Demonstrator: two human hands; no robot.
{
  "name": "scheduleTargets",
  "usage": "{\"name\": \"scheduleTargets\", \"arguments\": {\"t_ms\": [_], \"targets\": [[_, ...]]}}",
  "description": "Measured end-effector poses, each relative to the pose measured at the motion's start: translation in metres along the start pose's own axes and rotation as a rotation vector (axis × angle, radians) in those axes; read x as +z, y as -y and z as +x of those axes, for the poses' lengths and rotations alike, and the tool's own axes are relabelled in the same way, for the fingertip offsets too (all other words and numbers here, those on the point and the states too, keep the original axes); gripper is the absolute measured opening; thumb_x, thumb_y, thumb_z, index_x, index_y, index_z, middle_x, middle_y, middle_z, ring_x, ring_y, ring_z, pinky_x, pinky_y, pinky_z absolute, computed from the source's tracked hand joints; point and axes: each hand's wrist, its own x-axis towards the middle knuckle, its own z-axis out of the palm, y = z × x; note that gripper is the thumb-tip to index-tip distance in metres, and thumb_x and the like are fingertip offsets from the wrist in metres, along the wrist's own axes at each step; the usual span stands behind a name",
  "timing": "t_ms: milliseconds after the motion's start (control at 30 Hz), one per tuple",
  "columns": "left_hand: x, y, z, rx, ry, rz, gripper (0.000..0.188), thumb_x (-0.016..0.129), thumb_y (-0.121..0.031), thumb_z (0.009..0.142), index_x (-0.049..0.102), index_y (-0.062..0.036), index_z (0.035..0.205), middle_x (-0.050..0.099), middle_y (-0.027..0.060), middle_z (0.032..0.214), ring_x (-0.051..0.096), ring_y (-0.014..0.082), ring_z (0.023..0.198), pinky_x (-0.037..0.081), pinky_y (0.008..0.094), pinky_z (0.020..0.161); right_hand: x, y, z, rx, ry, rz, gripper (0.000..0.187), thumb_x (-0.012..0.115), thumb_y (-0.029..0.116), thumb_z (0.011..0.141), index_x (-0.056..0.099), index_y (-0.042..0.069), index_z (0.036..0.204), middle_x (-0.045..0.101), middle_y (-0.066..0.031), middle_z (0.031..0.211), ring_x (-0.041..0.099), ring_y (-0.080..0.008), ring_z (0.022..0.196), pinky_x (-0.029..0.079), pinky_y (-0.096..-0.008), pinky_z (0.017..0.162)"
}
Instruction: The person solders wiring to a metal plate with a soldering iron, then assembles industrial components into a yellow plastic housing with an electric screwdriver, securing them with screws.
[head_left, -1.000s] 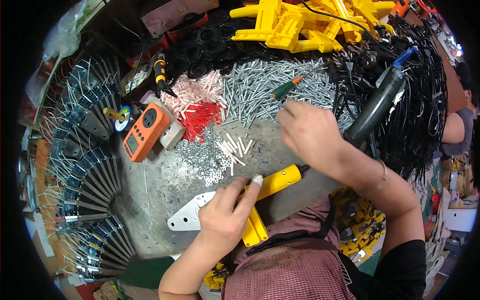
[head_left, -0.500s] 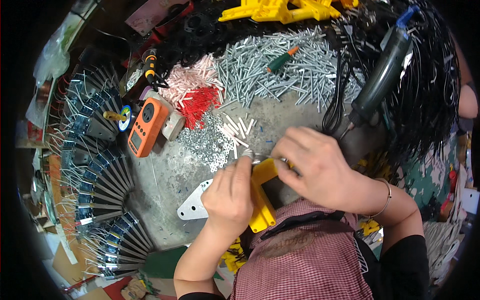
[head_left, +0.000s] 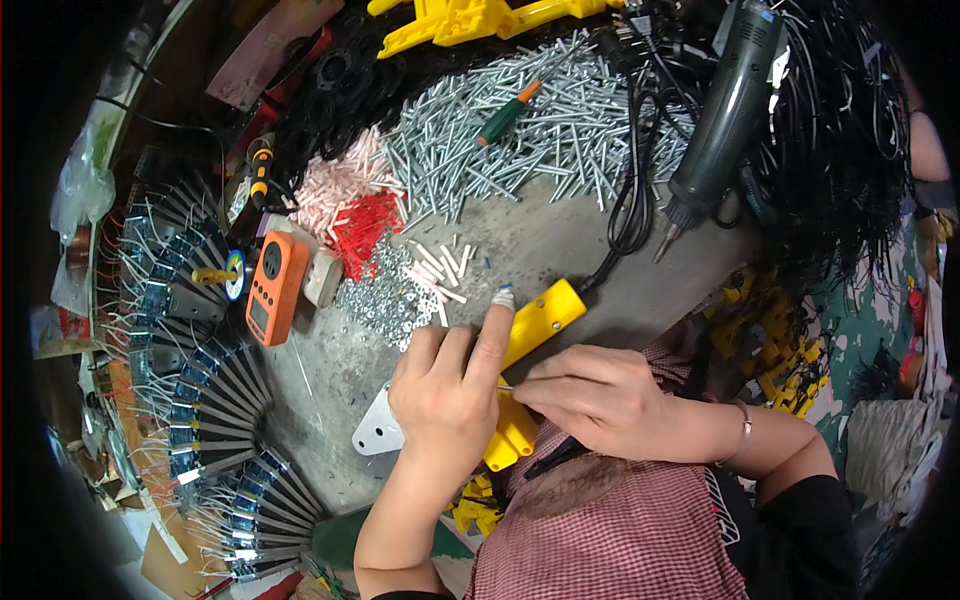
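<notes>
My left hand (head_left: 447,388) is closed around a yellow plastic housing (head_left: 545,320), whose upper arm slants out to the right with small screws showing in it. A white wrap covers the left index fingertip. My right hand (head_left: 600,400) pinches at the housing's middle, its fingers pressed together close to the left hand's knuckles. A small shiny bit shows at those fingertips; what it is I cannot make out. Partly hidden under my left wrist lies a white metal plate (head_left: 376,428) with holes. Cut white tubes (head_left: 440,268) lie loose just beyond the left hand.
Piles of grey screws (head_left: 570,130), pink tubes (head_left: 340,185), red pieces (head_left: 365,235) and washers (head_left: 385,300) cover the far bench. An electric screwdriver (head_left: 725,110) stands at the right with its cable. An orange meter (head_left: 275,285) and rows of black parts (head_left: 220,400) line the left.
My right hand has come down toward me, from the housing's upper end to its middle. The housing's upper arm is now uncovered. The whole view has shifted slightly.
</notes>
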Motion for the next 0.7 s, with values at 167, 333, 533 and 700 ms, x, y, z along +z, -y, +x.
{"name": "scheduleTargets", "arguments": {"t_ms": [167, 333, 533, 700], "targets": [[0.001, 0.0, -0.001, 0.024, -0.02, -0.052, 0.043, 0.063, -0.009, 0.07, 0.065, -0.0101, 0.113, 0.065, 0.0054, 0.089, 0.061, 0.0198, 0.077, 0.046, 0.0322, 0.064, 0.01, -0.006, 0.007, 0.264, -0.146, 0.137, 0.019, 0.066, 0.003, 0.081, 0.062, 0.001, 0.099, 0.066, -0.0139, 0.091, 0.068, -0.0275, 0.083, 0.055, -0.0333, 0.071], [-0.008, 0.002, 0.001, 0.044, 0.022, -0.073, 0.039, 0.06, -0.009, 0.071, 0.064, -0.0081, 0.11, 0.067, 0.0085, 0.101, 0.062, 0.0201, 0.078, 0.045, 0.0326, 0.065, 0.016, 0.002, 0.012, 0.612, -0.053, 0.422, 0.019, 0.068, 0.009, 0.082, 0.054, -0.001, 0.092, 0.067, -0.0168, 0.083, 0.069, -0.0298, 0.076, 0.053, -0.034, 0.068], [-0.004, 0.004, 0.005, 0.086, 0.132, -0.159, 0.045, 0.059, -0.009, 0.072, 0.064, -0.0109, 0.117, 0.062, 0.0076, 0.097, 0.055, 0.0245, 0.078, 0.04, 0.0375, 0.067, 0.014, -0.001, 0.002, 0.297, 0.149, 0.122, 0.012, 0.065, 0.009, 0.083, 0.056, 0.003, 0.087, 0.061, -0.0155, 0.083, 0.062, -0.0346, 0.074, 0.051, -0.0391, 0.062], [-0.006, 0.007, 0.005, 0.007, 0.238, -0.136, 0.045, 0.065, -0.01, 0.069, 0.064, -0.0102, 0.114, 0.061, 0.0102, 0.105, 0.056, 0.0281, 0.086, 0.042, 0.0406, 0.073, -0.075, -0.014, 0.016, 0.253, -0.395, -0.267, 0.028, 0.066, 0.004, 0.08, 0.059, 0.004, 0.107, 0.062, -0.0087, 0.093, 0.061, -0.0211, 0.08, 0.05, -0.0325, 0.07]]}}
